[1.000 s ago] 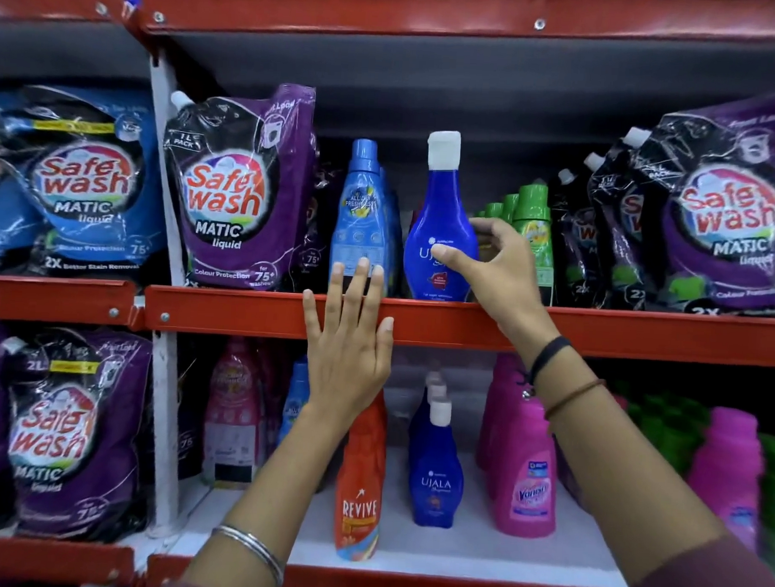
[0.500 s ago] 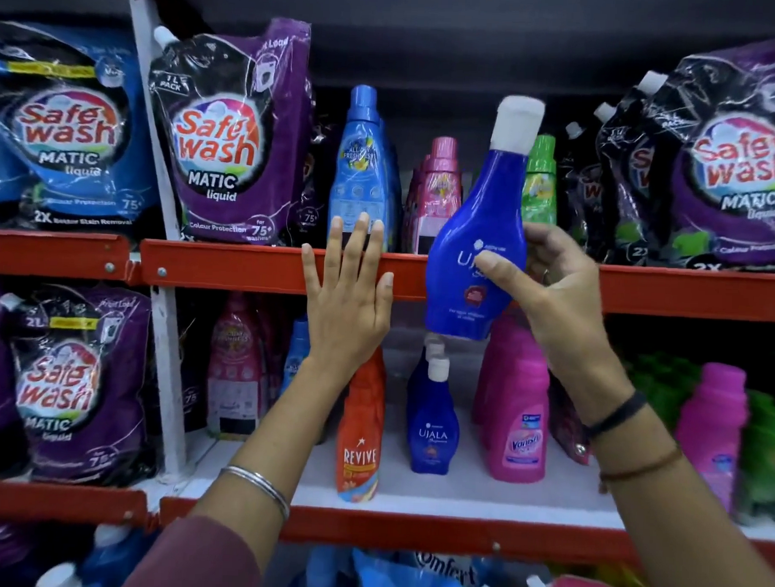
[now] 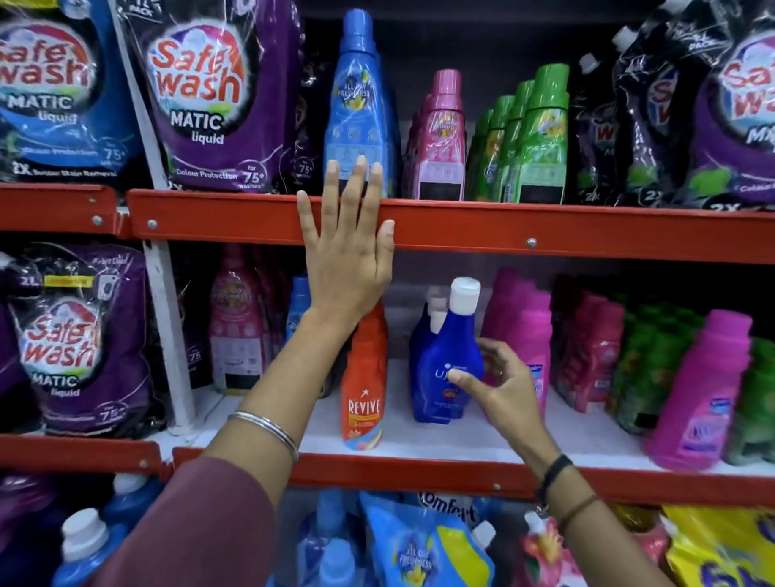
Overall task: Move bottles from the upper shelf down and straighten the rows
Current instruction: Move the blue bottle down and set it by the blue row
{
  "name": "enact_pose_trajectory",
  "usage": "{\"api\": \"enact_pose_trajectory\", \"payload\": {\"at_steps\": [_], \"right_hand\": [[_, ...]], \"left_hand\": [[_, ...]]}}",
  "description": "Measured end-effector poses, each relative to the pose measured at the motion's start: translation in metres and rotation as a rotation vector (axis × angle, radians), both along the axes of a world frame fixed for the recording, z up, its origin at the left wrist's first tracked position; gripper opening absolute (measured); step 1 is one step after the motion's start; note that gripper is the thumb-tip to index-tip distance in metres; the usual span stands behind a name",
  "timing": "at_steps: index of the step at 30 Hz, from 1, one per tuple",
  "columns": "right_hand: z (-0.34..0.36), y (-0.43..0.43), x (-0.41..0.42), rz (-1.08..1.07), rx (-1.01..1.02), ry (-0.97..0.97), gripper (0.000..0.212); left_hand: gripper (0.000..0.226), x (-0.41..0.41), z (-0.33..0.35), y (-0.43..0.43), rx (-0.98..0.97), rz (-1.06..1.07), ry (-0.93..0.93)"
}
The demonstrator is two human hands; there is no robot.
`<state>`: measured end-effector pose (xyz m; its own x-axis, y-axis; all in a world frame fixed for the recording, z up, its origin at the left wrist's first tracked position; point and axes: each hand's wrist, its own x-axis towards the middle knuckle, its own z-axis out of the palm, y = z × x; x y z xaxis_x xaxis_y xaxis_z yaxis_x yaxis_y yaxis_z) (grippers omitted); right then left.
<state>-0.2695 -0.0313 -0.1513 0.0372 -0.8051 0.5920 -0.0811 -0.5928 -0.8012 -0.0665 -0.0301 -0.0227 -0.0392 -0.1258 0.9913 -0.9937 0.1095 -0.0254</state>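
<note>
My right hand (image 3: 501, 389) grips a dark blue bottle with a white cap (image 3: 447, 357), thumb on its label and fingers behind it. The bottle stands slightly tilted on the white lower shelf (image 3: 459, 445), in front of a short row of matching blue bottles (image 3: 421, 334). My left hand (image 3: 349, 257) lies flat with fingers spread on the red front edge of the upper shelf (image 3: 555, 231) and holds nothing. On the upper shelf stand a light blue bottle (image 3: 355, 99), pink bottles (image 3: 441, 137) and green bottles (image 3: 542, 140).
An orange Revive bottle (image 3: 365, 380) stands just left of the blue row, and pink bottles (image 3: 529, 333) just right. Purple and blue Safewash pouches (image 3: 217, 94) fill both shelves' left and right ends. Refill pouches and bottles (image 3: 425, 553) crowd the shelf below.
My right hand has carried the blue bottle from the upper shelf down onto the lower shelf, in front of the matching bottles. My left hand stayed on the upper shelf's edge.
</note>
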Motion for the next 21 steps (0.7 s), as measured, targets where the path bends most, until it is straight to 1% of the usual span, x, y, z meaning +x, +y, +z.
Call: {"api": "enact_pose_trajectory", "payload": {"at_steps": [6, 13, 21], "right_hand": [[-0.041, -0.024, 0.001, 0.009, 0.103, 0.020, 0.048], [-0.060, -0.037, 0.003, 0.012, 0.149, 0.081, 0.054], [-0.065, -0.037, 0.003, 0.022, 0.121, 0.082, 0.050]], "left_hand": [[0.054, -0.001, 0.000, -0.003, -0.020, 0.003, -0.002], [0.053, 0.000, 0.001, -0.004, -0.022, 0.005, -0.004], [0.054, -0.001, 0.001, -0.003, -0.007, 0.004, -0.007]]}}
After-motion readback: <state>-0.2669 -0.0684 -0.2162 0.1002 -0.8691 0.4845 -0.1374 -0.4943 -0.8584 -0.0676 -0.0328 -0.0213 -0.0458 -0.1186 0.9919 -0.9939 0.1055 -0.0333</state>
